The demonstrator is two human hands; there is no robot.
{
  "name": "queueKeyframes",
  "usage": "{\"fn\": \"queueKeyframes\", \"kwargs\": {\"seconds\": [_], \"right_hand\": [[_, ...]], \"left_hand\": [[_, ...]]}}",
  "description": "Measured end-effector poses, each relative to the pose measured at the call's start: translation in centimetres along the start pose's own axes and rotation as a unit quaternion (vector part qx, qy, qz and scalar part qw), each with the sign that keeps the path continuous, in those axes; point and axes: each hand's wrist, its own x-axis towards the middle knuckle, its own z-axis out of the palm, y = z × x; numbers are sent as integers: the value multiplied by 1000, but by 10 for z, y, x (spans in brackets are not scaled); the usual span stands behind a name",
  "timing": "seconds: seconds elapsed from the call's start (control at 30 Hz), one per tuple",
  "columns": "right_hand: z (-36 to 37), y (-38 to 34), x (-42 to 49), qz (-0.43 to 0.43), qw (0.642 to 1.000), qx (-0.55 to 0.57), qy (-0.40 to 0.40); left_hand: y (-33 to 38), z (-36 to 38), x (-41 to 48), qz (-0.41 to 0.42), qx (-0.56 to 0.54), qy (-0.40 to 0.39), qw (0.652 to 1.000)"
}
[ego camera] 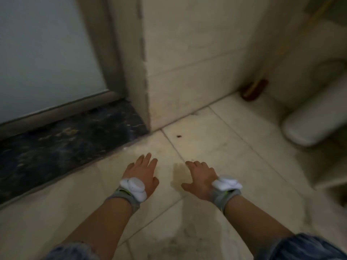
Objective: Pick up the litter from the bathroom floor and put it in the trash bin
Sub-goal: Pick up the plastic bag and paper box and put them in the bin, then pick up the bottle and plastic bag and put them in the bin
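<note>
Over floor tiles: left hand, right hand spread, empty; dark speck lies beyond both.

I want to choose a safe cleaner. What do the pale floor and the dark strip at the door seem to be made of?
Pale floor: likely ceramic or stone tile, dull finish; straight joint lines show. Dark strip: probably polished marble or similar stone; mottled veins, slight sheen.
</note>
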Motion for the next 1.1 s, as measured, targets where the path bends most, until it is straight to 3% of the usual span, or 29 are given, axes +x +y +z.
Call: {"fn": "queueKeyframes", "kwargs": {"seconds": [0.2, 0.37, 0.57, 0.8, 1.0, 1.1], "right_hand": [[45, 139, -81, 217, 972, 83, 36], [64, 222, -134, 328, 939, 74, 73], [92, 322, -172, 450, 885, 79, 87], [121, 374, -181, 506, 849, 147, 32], [130, 377, -187, 469, 829, 269, 147], [127, 363, -199, 451, 831, 264, 192]], "left_hand": [[133, 58, 31, 156, 35, -48, 986], [212, 89, 39, 231, 29, -69, 970], [301, 133, 58, 293, -4, -37, 955], [338, 156, 55, 263, 70, -6, 962], [341, 162, 56, 242, 74, -39, 967], [338, 168, 59, 228, 81, -58, 969]]}}
